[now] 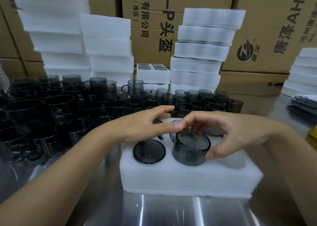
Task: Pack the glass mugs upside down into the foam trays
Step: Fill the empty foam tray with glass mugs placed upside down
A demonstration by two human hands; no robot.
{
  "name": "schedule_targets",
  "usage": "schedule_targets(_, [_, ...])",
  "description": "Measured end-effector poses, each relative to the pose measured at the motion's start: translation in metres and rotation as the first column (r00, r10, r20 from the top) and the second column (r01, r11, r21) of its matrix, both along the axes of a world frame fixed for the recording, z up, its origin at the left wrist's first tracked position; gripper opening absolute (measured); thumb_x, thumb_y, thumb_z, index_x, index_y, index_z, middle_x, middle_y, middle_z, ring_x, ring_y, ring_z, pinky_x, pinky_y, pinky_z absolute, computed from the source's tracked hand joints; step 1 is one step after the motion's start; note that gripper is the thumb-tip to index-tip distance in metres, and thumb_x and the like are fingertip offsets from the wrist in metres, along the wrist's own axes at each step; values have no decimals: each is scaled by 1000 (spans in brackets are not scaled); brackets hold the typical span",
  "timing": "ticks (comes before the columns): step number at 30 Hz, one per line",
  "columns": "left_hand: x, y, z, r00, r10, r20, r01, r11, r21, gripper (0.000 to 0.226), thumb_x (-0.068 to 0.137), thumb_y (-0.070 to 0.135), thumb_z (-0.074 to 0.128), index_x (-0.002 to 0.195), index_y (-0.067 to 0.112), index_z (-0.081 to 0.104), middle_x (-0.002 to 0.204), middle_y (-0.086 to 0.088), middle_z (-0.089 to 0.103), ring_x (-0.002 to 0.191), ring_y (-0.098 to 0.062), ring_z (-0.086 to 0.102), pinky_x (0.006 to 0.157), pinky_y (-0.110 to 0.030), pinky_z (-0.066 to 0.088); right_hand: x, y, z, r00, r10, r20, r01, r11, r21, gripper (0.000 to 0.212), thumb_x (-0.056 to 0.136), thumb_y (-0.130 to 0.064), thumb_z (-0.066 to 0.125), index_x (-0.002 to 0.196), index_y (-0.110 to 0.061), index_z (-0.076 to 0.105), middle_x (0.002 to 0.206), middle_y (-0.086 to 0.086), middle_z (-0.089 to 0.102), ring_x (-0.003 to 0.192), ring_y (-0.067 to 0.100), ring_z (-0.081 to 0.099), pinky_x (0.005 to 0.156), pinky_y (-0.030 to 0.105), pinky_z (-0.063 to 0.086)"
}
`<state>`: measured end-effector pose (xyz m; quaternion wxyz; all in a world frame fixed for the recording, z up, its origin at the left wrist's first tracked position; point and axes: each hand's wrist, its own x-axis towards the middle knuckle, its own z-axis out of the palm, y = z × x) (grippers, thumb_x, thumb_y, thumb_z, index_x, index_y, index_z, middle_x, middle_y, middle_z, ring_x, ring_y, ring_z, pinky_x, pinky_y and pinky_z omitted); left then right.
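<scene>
Head view: steel table (154,212), cartons (257,28); right hand (240,133) grips mug (190,150), left hand (145,128) seemingly relaxed.

Left hand (147,125) and right hand (229,133) half hide grey glass mugs (213,132) at the white foam tray's (188,177) twelve o'clock edge

Brown printed cardboard cartons (265,28) stacked behind; shiny steel tabletop (171,212) reflecting light; paper pile (305,102) far right.
</scene>
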<state>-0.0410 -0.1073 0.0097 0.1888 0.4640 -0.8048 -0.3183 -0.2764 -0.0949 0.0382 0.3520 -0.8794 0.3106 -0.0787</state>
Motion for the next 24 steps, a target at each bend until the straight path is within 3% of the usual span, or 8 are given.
schedule_targets(3, [1, -1, 0, 998, -16, 54, 17, 1000, -9, 109, 49, 85, 51, 146, 50, 16, 148, 24, 35, 128, 7, 33, 100, -17, 27, 0, -2, 1, 1000, -19, 15, 20, 998, -53, 55, 66, -50, 74, 118, -48, 55, 122, -15, 57, 117, 12, 53, 101, 38, 43])
schedule_targets(6, [2, -2, 0, 998, -25, 55, 26, 1000, -5, 113, 48, 82, 54, 148, 47, 15, 148, 23, 34, 126, 12, 31, 95, -10, 26, 6, -11, -6, 959, -217, 184, 245, 959, -141, 45, 69, -70, 60, 111, -54, 58, 115, -23, 59, 113, 0, 55, 96, 30, 46])
schedule_targets(8, [2, -2, 2, 998, -31, 56, 31, 1000, 2, 114, 47, 81, 54, 148, 46, 15, 148, 25, 33, 119, 19, 31, 87, -2, 27, 10, -17, -12, 933, -302, 194, 337, 922, -188, 49, 68, -82, 53, 106, -51, 58, 110, -28, 60, 108, -11, 53, 90, 20, 42])
schedule_targets(10, [2, -2, 3, 998, -39, 58, 38, 999, 12, 114, 47, 80, 56, 148, 45, 16, 148, 26, 32, 119, 19, 30, 85, 0, 27, 12, -20, -18, 944, -310, 113, 326, 928, -179, 59, 59, -86, 50, 105, -50, 55, 109, -31, 59, 106, -15, 52, 90, 16, 39])
schedule_targets(14, [4, -2, 4, 995, -47, 93, 46, 999, 4, 112, 47, 81, 57, 147, 46, 22, 147, 31, 25, 131, 12, 23, 96, -9, 22, 13, -23, -21, 947, -320, 39, 322, 935, -150, 67, 49, -94, 47, 102, -54, 55, 106, -41, 56, 105, -18, 52, 89, 15, 41])
schedule_targets(19, [4, -4, 4, 993, -50, 108, 50, 999, 2, 106, 48, 81, 57, 144, 49, 26, 133, 40, 28, 129, 14, 24, 92, -7, 25, 13, -25, -22, 940, -342, 16, 340, 926, -164, 61, 52, -83, 53, 103, -50, 59, 111, -29, 58, 109, -12, 52, 99, 21, 41])
schedule_targets(24, [5, -4, 4, 988, -55, 144, 59, 998, -19, 101, 50, 82, 59, 142, 53, 28, 147, 34, 26, 136, 10, 23, 106, -19, 24, 14, -24, -22, 938, -346, -31, 334, 924, -186, 67, 47, -88, 52, 105, -56, 57, 122, -26, 48, 118, -5, 45, 102, 25, 37])
